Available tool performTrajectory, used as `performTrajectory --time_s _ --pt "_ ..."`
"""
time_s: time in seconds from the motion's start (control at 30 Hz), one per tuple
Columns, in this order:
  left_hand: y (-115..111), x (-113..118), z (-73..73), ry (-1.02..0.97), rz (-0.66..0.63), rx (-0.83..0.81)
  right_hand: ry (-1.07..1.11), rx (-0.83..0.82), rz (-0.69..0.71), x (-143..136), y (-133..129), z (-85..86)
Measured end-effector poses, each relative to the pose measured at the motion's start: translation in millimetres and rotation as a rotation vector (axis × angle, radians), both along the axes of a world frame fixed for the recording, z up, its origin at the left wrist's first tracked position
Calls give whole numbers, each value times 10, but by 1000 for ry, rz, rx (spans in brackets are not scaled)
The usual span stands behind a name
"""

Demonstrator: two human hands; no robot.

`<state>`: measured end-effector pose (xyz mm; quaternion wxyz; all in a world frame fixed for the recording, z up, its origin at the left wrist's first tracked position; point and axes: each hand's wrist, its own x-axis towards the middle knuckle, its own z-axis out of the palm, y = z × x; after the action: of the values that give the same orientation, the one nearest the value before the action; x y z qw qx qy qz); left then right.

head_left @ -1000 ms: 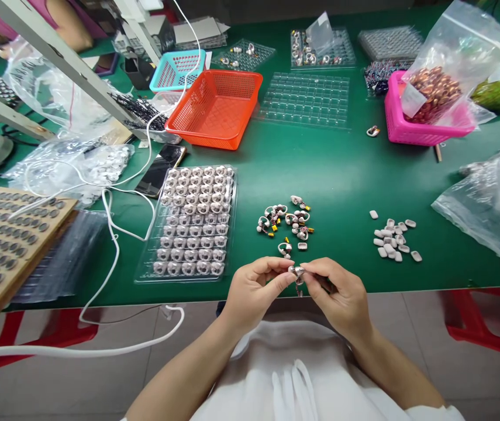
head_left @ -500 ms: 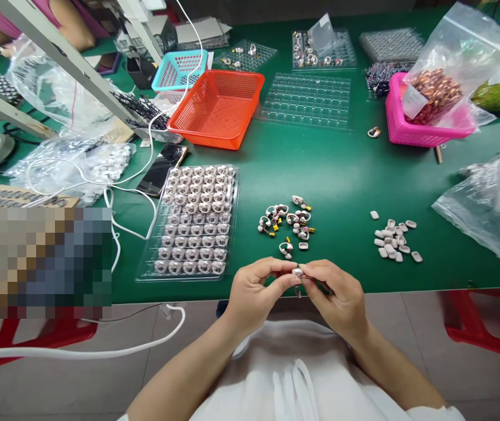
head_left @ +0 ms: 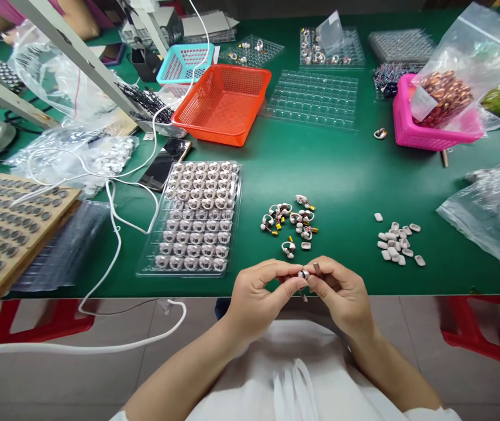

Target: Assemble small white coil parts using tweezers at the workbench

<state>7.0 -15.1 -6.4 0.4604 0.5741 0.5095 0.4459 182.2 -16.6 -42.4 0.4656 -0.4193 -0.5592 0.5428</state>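
Note:
At the table's front edge, my left hand (head_left: 256,292) pinches a small whitish earphone part (head_left: 303,273) between thumb and fingers. A dark opening shows on it, and a thin piece hangs below. Closed against the part from the other side is my right hand (head_left: 341,292), whose fingers also hold a short brown stick (head_left: 317,269). Just beyond lie several curved earphone pieces (head_left: 289,248) with wires and yellow tabs, beside one loose whitish cap (head_left: 306,246). A pile of similar caps (head_left: 392,242) lies to the right.
A clear tray (head_left: 144,269) of whitish shells stands left of my hands, near a phone (head_left: 166,164) and white cable (head_left: 113,234). Farther back are an orange basket (head_left: 223,134), a clear tray (head_left: 315,99) and a pink basket (head_left: 438,137). Another person's arm (head_left: 76,17) shows at top left.
The earphone part has turned, so its dark opening now shows. The brown stick now sticks up from my right fingers. The view has shifted slightly.

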Motion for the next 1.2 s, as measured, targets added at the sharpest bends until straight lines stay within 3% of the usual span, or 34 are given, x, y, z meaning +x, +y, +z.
performTrajectory --time_s 0.23,0.53,0.73,0.9,1.03,1.2 --pt "-13 19 52 62 -7 64 47 -21 -7 -9 -7 -46" --pt "-21 13 12 44 1 110 18 33 0 2 -17 -47" --pt "-39 9 -19 46 15 167 -43 147 -17 5 -6 -44" --pt "-66 11 -42 25 35 148 -183 355 -20 7 20 14" --pt "-68 6 -33 -45 49 33 -291 491 14 26 64 78" --pt "9 -47 12 -364 16 -458 -220 386 159 82 117 148"
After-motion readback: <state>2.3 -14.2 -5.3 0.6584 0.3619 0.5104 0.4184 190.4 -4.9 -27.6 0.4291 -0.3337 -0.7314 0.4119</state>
